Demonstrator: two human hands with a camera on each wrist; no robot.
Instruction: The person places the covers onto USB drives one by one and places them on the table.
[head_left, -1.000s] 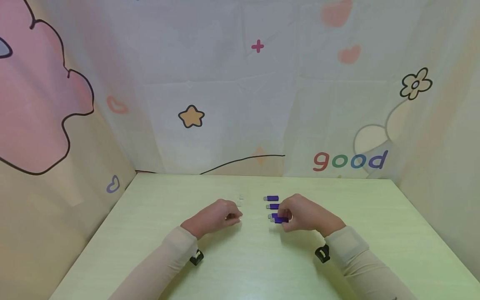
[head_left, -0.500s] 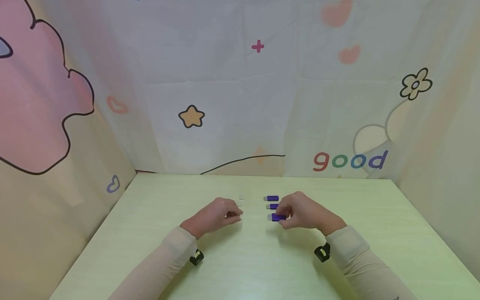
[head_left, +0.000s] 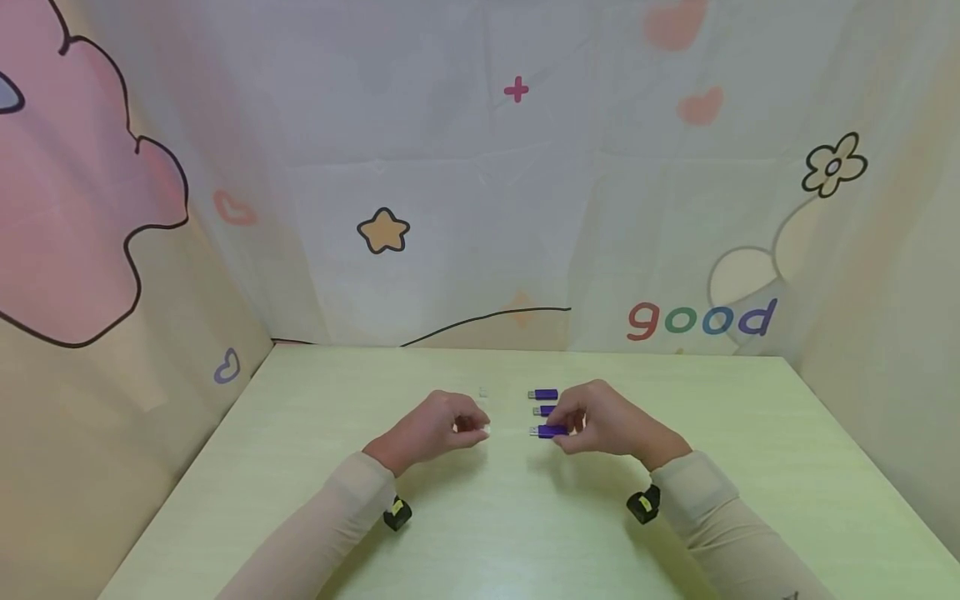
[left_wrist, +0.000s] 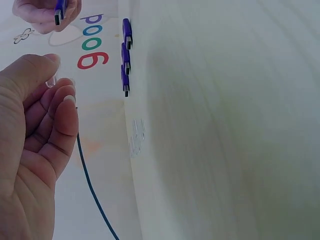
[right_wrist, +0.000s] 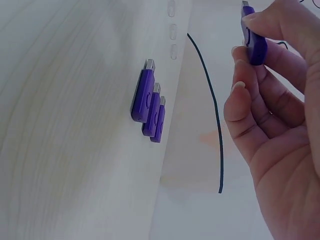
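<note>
My left hand (head_left: 438, 425) pinches a small clear plastic cap (left_wrist: 51, 81) between thumb and fingertips. Opposite it, my right hand (head_left: 600, 421) grips a purple USB stick (right_wrist: 254, 42) by its body, the metal plug pointing toward the left hand. Both held pieces are up off the table, with a gap between them. Three more purple USB sticks (right_wrist: 143, 95) lie in a row on the table; in the head view, the held stick and right hand cover part of that row. Beyond the left fingertips lie several clear caps (left_wrist: 137, 135), partly hidden in the head view.
The pale wooden table (head_left: 487, 533) runs back to a printed cloth backdrop (head_left: 465, 208) with a star and the word "good". Black wrist straps or mounts (head_left: 643, 504) sit below both sleeves.
My right hand has raised the USB stick and shifted it slightly left, over the row. The left hand has moved slightly right, and a clear cap now shows at its fingertips.
</note>
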